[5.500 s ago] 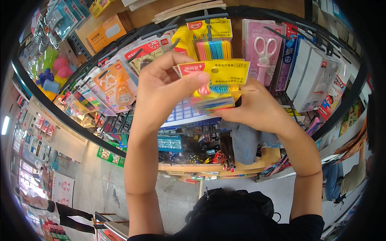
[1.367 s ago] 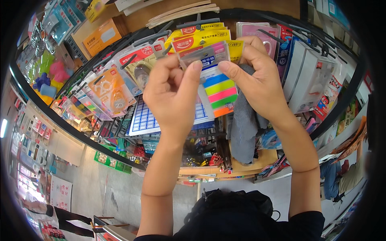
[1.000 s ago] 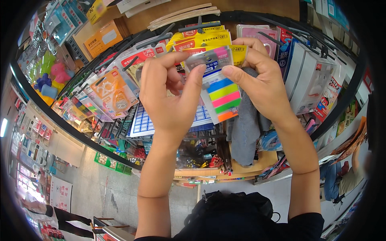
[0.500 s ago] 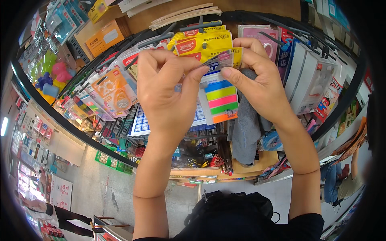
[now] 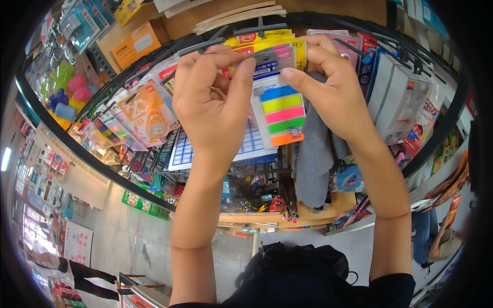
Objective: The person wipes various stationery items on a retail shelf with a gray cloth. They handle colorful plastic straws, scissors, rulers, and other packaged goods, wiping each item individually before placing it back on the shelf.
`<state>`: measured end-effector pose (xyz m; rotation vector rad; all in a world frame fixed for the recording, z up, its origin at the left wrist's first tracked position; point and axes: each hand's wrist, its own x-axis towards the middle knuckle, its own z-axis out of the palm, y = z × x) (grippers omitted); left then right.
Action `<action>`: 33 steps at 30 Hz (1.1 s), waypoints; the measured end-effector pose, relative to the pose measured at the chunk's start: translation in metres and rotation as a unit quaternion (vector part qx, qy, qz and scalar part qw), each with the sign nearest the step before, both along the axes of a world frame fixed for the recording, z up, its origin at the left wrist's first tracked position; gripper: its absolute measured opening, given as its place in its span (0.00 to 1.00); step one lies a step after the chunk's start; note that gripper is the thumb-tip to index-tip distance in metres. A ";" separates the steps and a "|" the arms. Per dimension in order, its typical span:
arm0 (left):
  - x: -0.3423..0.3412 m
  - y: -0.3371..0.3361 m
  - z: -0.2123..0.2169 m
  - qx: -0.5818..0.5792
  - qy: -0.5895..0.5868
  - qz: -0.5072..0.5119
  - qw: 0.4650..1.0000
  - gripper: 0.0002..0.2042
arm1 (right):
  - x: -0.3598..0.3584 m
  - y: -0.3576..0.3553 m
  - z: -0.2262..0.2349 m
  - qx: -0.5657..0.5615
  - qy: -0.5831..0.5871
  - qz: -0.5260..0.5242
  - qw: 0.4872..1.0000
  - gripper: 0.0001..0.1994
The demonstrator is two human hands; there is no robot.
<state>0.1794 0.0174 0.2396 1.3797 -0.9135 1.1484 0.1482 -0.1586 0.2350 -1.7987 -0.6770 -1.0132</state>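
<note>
A clear-sleeved pack of sticky index tabs [image 5: 282, 113], with blue, yellow, pink, green and orange strips, hangs from my fingers before the rack. My right hand [image 5: 334, 92] grips its upper right part, thumb on the front and the other fingers behind. At the pack's upper left edge, my left hand [image 5: 213, 102] has thumb and forefinger pinched together; its other fingers curl in. Yellow packets [image 5: 262, 37] hang on a hook just behind the pack. A grey cloth [image 5: 314, 154] hangs below my right hand.
Orange-carded packages [image 5: 146, 113] hang on the left. White boxes [image 5: 393, 97] hang on the right, inside the black rack frame [image 5: 108, 179]. Sheets with blue-framed labels [image 5: 187, 151] lie below my left hand. Other people stand at lower left and far right.
Both hands have risen slightly with the pack. My left thumb and forefinger have shifted left, from the header's middle to its edge, baring the header. A person at right now holds up an orange-red package.
</note>
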 end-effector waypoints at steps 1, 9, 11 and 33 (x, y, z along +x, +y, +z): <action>0.001 0.000 0.000 0.004 -0.007 0.001 1.000 0.06 | 0.000 0.000 0.001 0.003 0.008 0.003 1.000 0.13; 0.006 -0.004 0.001 0.031 -0.081 0.078 0.993 0.04 | -0.002 -0.005 0.002 -0.047 0.014 -0.020 0.999 0.12; 0.008 -0.005 0.001 0.024 -0.087 0.082 0.993 0.04 | 0.000 -0.004 0.003 -0.018 0.011 -0.005 1.000 0.12; -0.010 -0.020 -0.056 0.194 -0.083 0.234 0.949 0.25 | 0.017 -0.011 0.004 -0.039 0.007 -0.089 0.995 0.15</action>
